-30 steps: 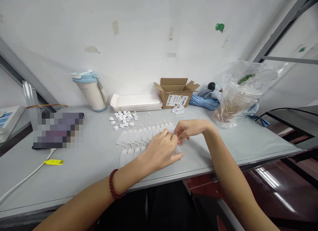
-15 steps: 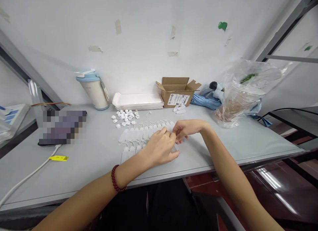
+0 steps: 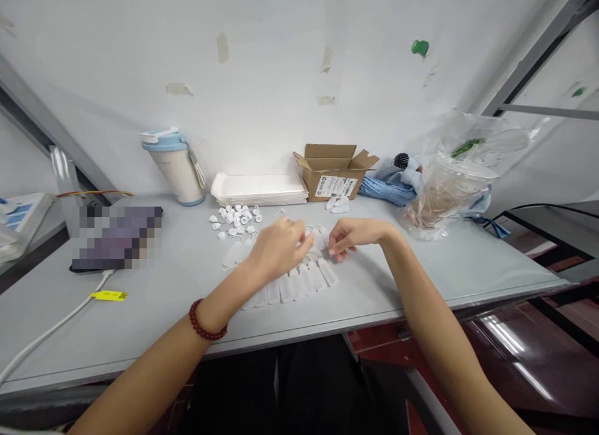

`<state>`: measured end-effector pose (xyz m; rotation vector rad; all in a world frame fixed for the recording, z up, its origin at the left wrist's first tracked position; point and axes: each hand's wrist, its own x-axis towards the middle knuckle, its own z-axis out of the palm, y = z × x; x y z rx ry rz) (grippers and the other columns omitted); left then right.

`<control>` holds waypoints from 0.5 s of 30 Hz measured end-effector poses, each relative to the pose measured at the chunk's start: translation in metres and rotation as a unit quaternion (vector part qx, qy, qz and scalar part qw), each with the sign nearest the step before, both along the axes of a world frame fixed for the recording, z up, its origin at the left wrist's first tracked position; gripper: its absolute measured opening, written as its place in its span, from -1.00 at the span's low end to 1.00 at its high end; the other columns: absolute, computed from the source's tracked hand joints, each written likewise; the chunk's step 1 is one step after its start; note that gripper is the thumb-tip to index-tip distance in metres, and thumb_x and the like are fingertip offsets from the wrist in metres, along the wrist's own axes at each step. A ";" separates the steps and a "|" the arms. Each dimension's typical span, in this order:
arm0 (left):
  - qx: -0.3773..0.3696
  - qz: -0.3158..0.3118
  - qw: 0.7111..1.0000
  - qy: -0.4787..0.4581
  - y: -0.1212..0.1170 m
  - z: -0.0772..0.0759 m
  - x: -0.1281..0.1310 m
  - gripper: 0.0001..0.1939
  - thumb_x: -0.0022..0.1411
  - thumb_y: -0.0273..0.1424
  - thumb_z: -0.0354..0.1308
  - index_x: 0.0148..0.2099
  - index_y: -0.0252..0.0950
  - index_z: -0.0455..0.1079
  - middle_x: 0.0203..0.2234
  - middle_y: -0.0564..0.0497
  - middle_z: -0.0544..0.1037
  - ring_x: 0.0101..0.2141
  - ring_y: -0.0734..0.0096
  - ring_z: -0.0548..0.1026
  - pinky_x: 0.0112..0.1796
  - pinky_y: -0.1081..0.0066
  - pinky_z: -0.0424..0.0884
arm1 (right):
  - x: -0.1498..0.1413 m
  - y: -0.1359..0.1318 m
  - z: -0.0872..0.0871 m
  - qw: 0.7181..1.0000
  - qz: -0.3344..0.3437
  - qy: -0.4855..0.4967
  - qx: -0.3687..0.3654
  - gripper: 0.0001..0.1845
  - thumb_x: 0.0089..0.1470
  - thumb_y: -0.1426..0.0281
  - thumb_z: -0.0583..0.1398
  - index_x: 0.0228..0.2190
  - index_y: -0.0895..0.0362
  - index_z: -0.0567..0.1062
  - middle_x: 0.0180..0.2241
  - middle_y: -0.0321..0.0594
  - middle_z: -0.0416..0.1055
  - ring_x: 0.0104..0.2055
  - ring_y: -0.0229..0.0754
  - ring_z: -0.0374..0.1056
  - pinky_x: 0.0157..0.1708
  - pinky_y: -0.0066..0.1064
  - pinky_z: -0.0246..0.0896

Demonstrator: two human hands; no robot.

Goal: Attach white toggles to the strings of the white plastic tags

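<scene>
Two rows of flat, white, translucent tag-like pieces with thin loops lie on the grey table; the nearer row shows best, while the farther row is partly covered. Over them hovers my left hand, slightly blurred, its fingers bent and their tips hard to see. My right hand is beside the right end of the farther row, fingers curled together near a tag's loop; anything between them is hidden. Beyond my left hand sits a pile of small white caps.
Behind the pieces stand a stack of white trays and an open cardboard box, with a few white pieces before it. A tumbler and a pixelated phone-like object are left; blue cloth and a plastic bag right.
My left hand has lifted away from my right hand and moved left and back, uncovering the nearer row's right end. My right hand has barely shifted.
</scene>
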<state>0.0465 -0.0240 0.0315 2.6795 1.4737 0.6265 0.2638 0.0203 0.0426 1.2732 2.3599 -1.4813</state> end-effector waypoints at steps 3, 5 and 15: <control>0.018 0.063 0.997 -0.039 0.025 0.001 -0.020 -0.75 0.23 -0.35 -0.09 -0.43 -0.29 0.33 -0.49 -0.06 0.45 -0.37 0.24 0.42 -0.37 0.33 0.30 | 0.010 0.001 0.004 0.998 -0.056 0.036 0.016 -0.69 -0.08 0.19 0.22 -0.56 0.23 0.48 -0.61 -0.25 0.41 -0.63 -0.39 0.17 -0.62 -0.50 0.01; 0.021 0.074 0.996 -0.047 0.040 -0.002 -0.033 -0.76 0.20 -0.39 -0.09 -0.45 -0.28 0.33 -0.49 -0.06 0.47 -0.35 0.22 0.42 -0.32 0.30 0.31 | 0.014 0.003 0.004 0.993 -0.095 0.065 0.031 -0.67 -0.09 0.17 0.23 -0.57 0.22 0.47 -0.63 -0.28 0.38 -0.66 -0.42 0.11 -0.63 -0.50 -0.01; 0.032 0.052 0.997 -0.036 0.077 -0.027 -0.051 -0.67 0.19 -0.47 -0.13 -0.20 -0.40 0.45 -0.25 -0.13 0.56 -0.10 0.10 0.35 -0.11 0.21 0.31 | 0.023 0.043 -0.033 0.872 -0.347 0.040 0.343 -0.78 0.00 0.32 0.12 -0.41 0.22 0.48 -0.43 -0.13 0.46 -0.43 -0.24 0.29 -0.37 -0.41 0.18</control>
